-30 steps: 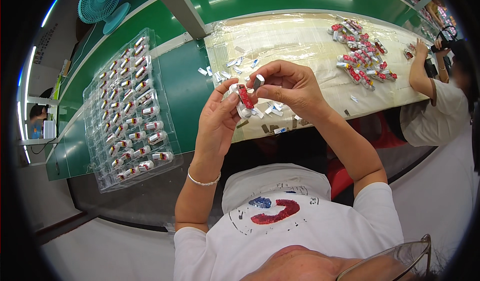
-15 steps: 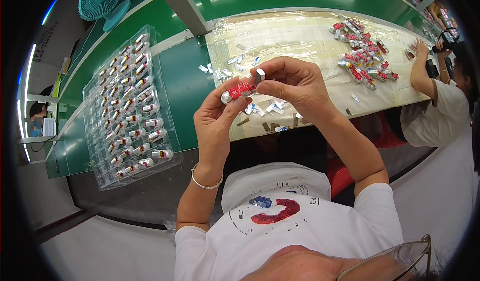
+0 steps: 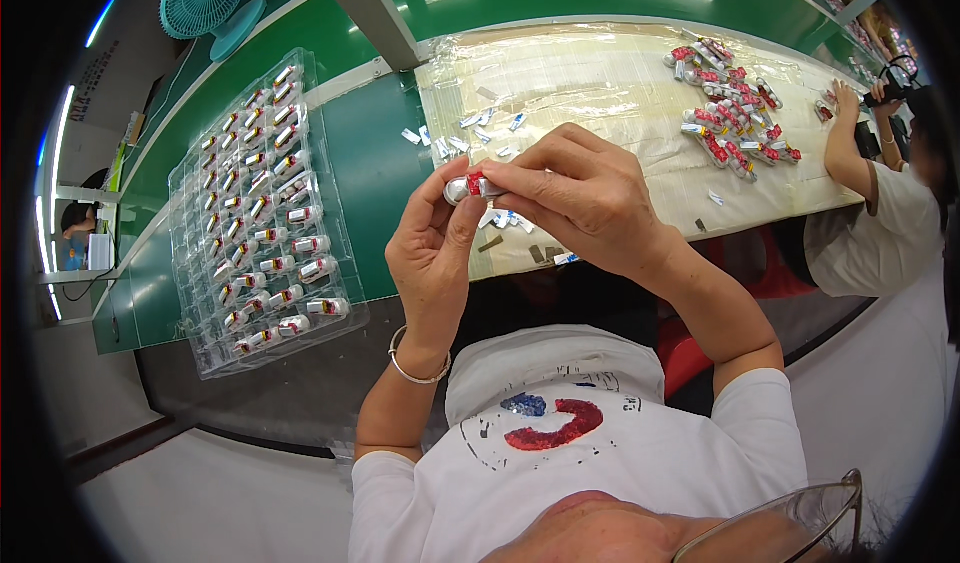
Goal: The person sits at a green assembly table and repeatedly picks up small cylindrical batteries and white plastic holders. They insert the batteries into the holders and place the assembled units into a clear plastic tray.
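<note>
Between the thumb and fingers of my left hand (image 3: pixel 430 243) is a small red-and-silver piece (image 3: pixel 460 191) with a rounded, shiny left end. My right hand (image 3: pixel 590 203) is closed around the right end of the same piece, thumb and fingertips pressed to it. Those fingers hide that end, and the small grey-white block I held there is out of sight. Both hands are above the near edge of the covered table. Below and beyond them lie small white-and-blue strips (image 3: pixel 487 120).
To the left, a clear plastic tray (image 3: pixel 208 365) holds rows of small white, red and yellow pieces. A heap of red-and-silver pieces (image 3: pixel 735 113) lies at the far right, near a co-worker's hand (image 3: pixel 845 103). A metal post (image 3: pixel 370 8) and turquoise fan (image 3: pixel 203 1) stand behind.
My right hand has brought the grey-white block down to the red piece, and its fingers now cover that end. The block no longer shows. My left hand keeps its grip.
</note>
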Tool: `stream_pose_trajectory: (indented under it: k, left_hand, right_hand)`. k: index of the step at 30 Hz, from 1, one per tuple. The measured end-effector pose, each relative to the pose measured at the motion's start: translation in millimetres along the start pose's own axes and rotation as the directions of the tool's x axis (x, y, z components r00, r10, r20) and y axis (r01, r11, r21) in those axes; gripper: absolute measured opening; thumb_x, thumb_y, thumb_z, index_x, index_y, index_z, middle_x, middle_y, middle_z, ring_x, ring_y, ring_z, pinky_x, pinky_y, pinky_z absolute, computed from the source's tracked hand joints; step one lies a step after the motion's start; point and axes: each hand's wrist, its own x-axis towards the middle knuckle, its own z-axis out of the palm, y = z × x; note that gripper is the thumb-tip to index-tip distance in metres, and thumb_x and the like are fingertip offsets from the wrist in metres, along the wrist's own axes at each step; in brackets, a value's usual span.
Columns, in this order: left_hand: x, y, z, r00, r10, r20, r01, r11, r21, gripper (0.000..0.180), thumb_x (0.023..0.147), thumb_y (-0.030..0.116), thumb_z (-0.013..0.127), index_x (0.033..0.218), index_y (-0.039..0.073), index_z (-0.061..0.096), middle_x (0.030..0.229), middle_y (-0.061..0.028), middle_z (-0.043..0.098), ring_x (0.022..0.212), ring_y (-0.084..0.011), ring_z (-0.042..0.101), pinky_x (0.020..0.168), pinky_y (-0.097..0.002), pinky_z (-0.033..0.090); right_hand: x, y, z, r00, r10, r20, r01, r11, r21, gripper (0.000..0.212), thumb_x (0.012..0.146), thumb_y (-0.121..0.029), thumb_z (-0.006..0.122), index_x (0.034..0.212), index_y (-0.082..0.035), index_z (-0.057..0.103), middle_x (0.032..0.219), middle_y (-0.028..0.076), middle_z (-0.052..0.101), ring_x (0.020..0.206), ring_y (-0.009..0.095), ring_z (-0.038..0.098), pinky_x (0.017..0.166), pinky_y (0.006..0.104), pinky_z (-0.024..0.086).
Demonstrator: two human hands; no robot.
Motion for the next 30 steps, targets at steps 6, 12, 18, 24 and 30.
stream_pose_trajectory:
  k: [6,12,18,24,30]
  left_hand:
    - [-1,4,0,0.998,0.049,0.049,-0.052,0.995,0.079,0.036,0.095,0.003,0.058,0.128,-0.008,0.052,0.112,-0.0136,0.065,0.098,-0.0132,0.064,0.087,-0.0251,0.053]
    - [-1,7,-5,0.994,0.058,0.091,-0.068,0.991,0.119,0.034,0.094,0.002,0.059,0.127,-0.005,0.055,0.114,-0.0117,0.065,0.102,-0.0137,0.063,0.089,-0.0265,0.052]
    - [-3,8,-8,0.991,0.05,0.126,-0.079,0.967,0.241,0.036,0.094,0.003,0.058,0.128,-0.009,0.052,0.115,-0.0156,0.064,0.1,-0.0163,0.064,0.088,-0.0271,0.053]
    - [-7,6,-3,0.991,0.065,0.118,-0.087,0.977,0.192,0.036,0.094,0.001,0.057,0.128,-0.01,0.051,0.117,-0.0167,0.064,0.102,-0.017,0.064,0.089,-0.0274,0.053]
    - [-6,17,6,0.996,0.021,0.084,-0.024,0.999,0.026,0.035,0.091,-0.005,0.059,0.125,-0.009,0.053,0.118,-0.0183,0.064,0.103,-0.0177,0.064,0.089,-0.0273,0.052]
  right_hand:
    - [-2,0,-1,0.999,-0.021,-0.03,0.021,1.0,0.008,0.033,0.072,-0.014,0.078,0.104,-0.009,0.07,0.078,0.002,0.063,0.071,0.018,0.059,0.056,0.0279,0.05]
    - [-4,-3,2,0.998,-0.026,-0.064,0.027,1.0,0.015,0.036,0.072,-0.01,0.078,0.106,-0.009,0.07,0.079,0.002,0.064,0.071,0.017,0.059,0.056,0.0267,0.05]
    - [-6,-8,0,0.998,-0.039,-0.048,0.036,0.997,-0.07,0.032,0.073,-0.009,0.074,0.104,-0.009,0.07,0.081,0.001,0.063,0.072,0.016,0.06,0.054,0.0259,0.051]
    - [-6,-13,-1,0.994,-0.081,-0.071,0.068,0.984,-0.165,0.034,0.07,-0.009,0.072,0.104,-0.011,0.071,0.088,-0.002,0.066,0.078,0.017,0.061,0.057,0.0261,0.052]
    - [-9,-11,1,0.993,-0.087,-0.08,0.073,0.984,-0.16,0.036,0.068,-0.008,0.072,0.104,-0.012,0.071,0.094,-0.002,0.066,0.083,0.018,0.061,0.06,0.0263,0.053]
